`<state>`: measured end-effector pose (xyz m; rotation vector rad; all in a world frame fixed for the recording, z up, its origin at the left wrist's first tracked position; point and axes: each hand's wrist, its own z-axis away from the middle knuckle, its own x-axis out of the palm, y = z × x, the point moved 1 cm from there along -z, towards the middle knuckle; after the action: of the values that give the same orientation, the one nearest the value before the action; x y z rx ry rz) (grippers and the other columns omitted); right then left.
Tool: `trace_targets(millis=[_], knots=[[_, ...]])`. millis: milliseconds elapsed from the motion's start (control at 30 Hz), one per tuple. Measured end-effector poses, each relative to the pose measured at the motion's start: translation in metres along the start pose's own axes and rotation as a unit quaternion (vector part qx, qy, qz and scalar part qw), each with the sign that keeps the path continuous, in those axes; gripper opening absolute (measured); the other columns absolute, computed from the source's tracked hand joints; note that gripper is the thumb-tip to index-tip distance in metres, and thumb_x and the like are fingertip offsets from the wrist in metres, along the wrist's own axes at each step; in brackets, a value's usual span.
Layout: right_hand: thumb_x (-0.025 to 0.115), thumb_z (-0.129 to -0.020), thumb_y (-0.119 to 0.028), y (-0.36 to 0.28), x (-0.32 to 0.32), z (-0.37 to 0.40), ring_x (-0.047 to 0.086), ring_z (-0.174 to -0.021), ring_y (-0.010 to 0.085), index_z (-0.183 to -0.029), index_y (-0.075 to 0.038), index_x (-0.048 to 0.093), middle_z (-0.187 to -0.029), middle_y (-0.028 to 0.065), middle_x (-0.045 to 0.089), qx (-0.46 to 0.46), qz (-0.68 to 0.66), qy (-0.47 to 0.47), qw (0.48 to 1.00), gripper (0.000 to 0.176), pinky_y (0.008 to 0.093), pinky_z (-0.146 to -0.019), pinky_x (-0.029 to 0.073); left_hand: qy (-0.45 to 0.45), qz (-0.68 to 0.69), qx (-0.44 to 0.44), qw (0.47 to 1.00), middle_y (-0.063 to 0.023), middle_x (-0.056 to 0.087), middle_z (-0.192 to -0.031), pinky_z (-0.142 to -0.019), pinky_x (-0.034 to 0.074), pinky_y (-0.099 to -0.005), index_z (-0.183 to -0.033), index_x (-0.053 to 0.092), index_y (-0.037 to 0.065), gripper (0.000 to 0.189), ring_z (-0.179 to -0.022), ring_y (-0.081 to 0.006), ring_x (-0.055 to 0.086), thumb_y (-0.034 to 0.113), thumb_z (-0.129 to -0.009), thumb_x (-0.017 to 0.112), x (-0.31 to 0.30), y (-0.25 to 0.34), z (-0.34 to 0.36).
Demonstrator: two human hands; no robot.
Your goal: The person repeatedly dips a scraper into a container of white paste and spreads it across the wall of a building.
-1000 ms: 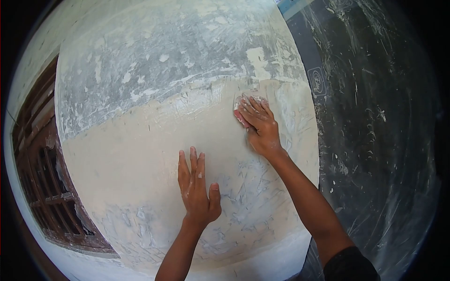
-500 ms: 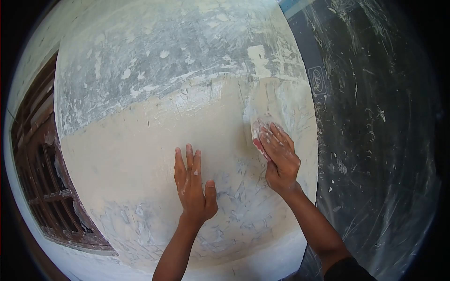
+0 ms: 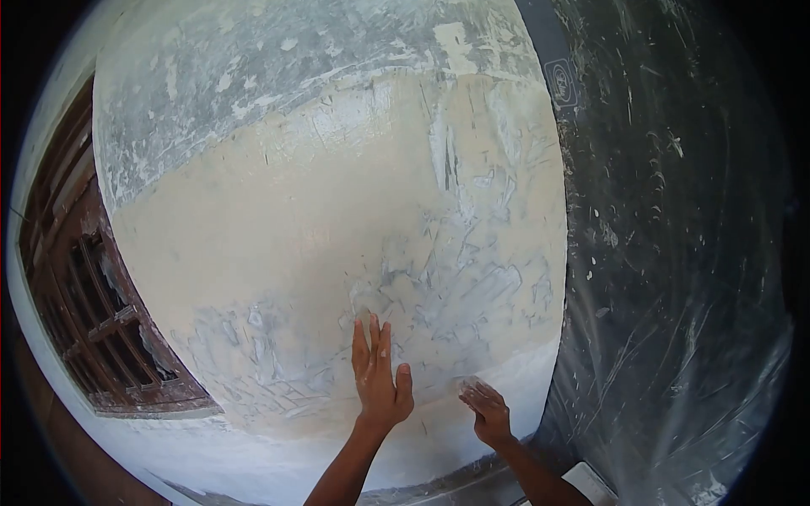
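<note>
My left hand (image 3: pixel 381 384) rests against the lower middle of the patchy wall (image 3: pixel 287 236), palm toward it and fingers stretched upward. It holds nothing. Lower and to its right, my right hand (image 3: pixel 489 413) has its fingers over a flat, white-dusted pad (image 3: pixel 466 384), pressed near the lower part of the wall. Most of the pad is hidden beneath the fingers. Around both hands the cream coating shows grey-blue smears and scrape marks.
Left stands a brown wooden window frame (image 3: pixel 110 312) with slats. A dark plastic sheet (image 3: pixel 666 253), streaked white, hangs along the right side. Rough grey plaster (image 3: pixel 253 67) covers the wall's upper part. A pale flat object (image 3: pixel 589 482) lies at the bottom right.
My right hand has moved well down the wall with the pad. My left hand has shifted slightly down and right. The view has tilted lower, bringing the wall's base into sight.
</note>
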<state>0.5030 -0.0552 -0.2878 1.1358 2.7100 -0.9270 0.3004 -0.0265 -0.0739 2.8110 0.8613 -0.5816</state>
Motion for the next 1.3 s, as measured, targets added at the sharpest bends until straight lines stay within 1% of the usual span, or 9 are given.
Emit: trace_targets(millis=[67,133,233,600,733,867,967,1100,1300], knots=[[0.051,-0.093,0.013,0.004,-0.002,0.062,0.068,-0.113,0.0205,-0.128,0.002,0.068,-0.119,0.0126,0.072,0.389,-0.158,-0.001,0.908,0.04,0.0333,-0.098,0.053,-0.06,0.049,-0.072,0.994,-0.0307,0.034,-0.161,-0.12,0.018,-0.0617,-0.153,0.036,-0.007,0.059,-0.152,-0.053,0.019,0.025,-0.104,0.042,0.01,0.011,0.053],[0.05,-0.095,0.013,0.013,0.002,0.101,0.068,-0.107,0.0206,-0.13,0.01,0.063,-0.117,0.0136,0.07,0.407,-0.297,0.168,0.847,0.038,0.0338,-0.093,0.054,-0.111,0.07,-0.125,0.983,-0.0294,0.032,-0.162,-0.122,0.017,-0.0596,-0.154,0.035,-0.007,0.059,-0.153,-0.0511,0.017,0.024,-0.104,0.043,0.022,0.027,0.112],[0.048,-0.095,0.009,-0.015,-0.038,0.14,0.067,-0.113,0.0271,-0.13,0.01,0.06,-0.123,0.0166,0.067,0.482,-0.424,0.146,0.753,0.037,0.0372,-0.096,0.054,-0.195,0.122,-0.254,0.94,-0.0253,0.028,-0.165,-0.123,0.017,-0.0569,-0.155,0.035,-0.004,0.059,-0.154,-0.0485,0.018,0.019,-0.102,0.047,0.035,0.057,0.2],[0.043,-0.093,0.007,-0.068,-0.145,0.338,0.065,-0.117,0.0262,-0.137,0.007,0.054,-0.129,0.0132,0.063,0.711,-0.217,0.101,0.661,0.046,0.0408,-0.097,0.055,-0.366,0.185,-0.369,0.834,-0.0277,0.032,-0.162,-0.123,0.02,-0.0573,-0.151,0.039,-0.006,0.059,-0.153,-0.0477,0.021,0.015,-0.098,0.053,0.017,0.212,0.409],[0.055,-0.098,0.002,-0.056,-0.196,0.408,0.071,-0.102,0.0197,-0.123,-0.001,0.071,-0.112,0.0137,0.075,0.644,0.097,-0.08,0.754,0.03,0.0336,-0.089,0.056,-0.423,0.19,-0.424,0.778,-0.0287,0.03,-0.162,-0.123,0.02,-0.0581,-0.151,0.036,-0.008,0.063,-0.152,-0.0503,0.021,0.018,-0.096,0.055,0.023,0.266,0.468],[0.057,-0.097,0.002,-0.043,-0.234,0.431,0.073,-0.107,0.0251,-0.118,-0.006,0.074,-0.112,0.0169,0.076,0.617,0.164,-0.19,0.746,0.029,0.0358,-0.095,0.055,-0.481,0.173,-0.444,0.736,-0.0301,0.03,-0.161,-0.124,0.018,-0.059,-0.151,0.034,-0.009,0.067,-0.151,-0.0534,0.019,0.02,-0.094,0.057,0.039,0.316,0.53],[0.061,-0.092,0.001,-0.005,-0.258,0.47,0.066,-0.121,0.0337,-0.122,-0.012,0.074,-0.123,0.0136,0.073,0.422,0.144,-0.269,0.853,0.035,0.0428,-0.109,0.047,-0.523,0.161,-0.437,0.713,-0.0307,0.027,-0.162,-0.125,0.016,-0.0592,-0.152,0.033,-0.009,0.07,-0.153,-0.0524,0.016,0.019,-0.093,0.057,0.059,0.347,0.568],[0.059,-0.086,0.003,0.023,-0.275,0.519,0.048,-0.141,0.0303,-0.134,-0.018,0.067,-0.14,0.0045,0.064,0.332,0.291,-0.387,0.81,0.053,0.0551,-0.123,0.018,-0.573,0.156,-0.385,0.707,-0.0307,0.02,-0.165,-0.126,0.012,-0.0592,-0.155,0.026,-0.009,0.077,-0.154,-0.0515,0.011,0.019,-0.092,0.058,0.091,0.379,0.607],[0.061,-0.082,0.002,-0.043,-0.283,0.597,0.046,-0.144,0.0285,-0.135,-0.019,0.066,-0.137,0.0014,0.065,0.301,0.275,-0.477,0.778,0.057,0.0656,-0.122,0.013,-0.507,0.134,-0.422,0.739,-0.0353,0.014,-0.164,-0.125,0.011,-0.0602,-0.155,0.02,-0.014,0.072,-0.153,-0.0547,0.009,0.022,-0.1,0.049,0.112,0.418,0.643]])
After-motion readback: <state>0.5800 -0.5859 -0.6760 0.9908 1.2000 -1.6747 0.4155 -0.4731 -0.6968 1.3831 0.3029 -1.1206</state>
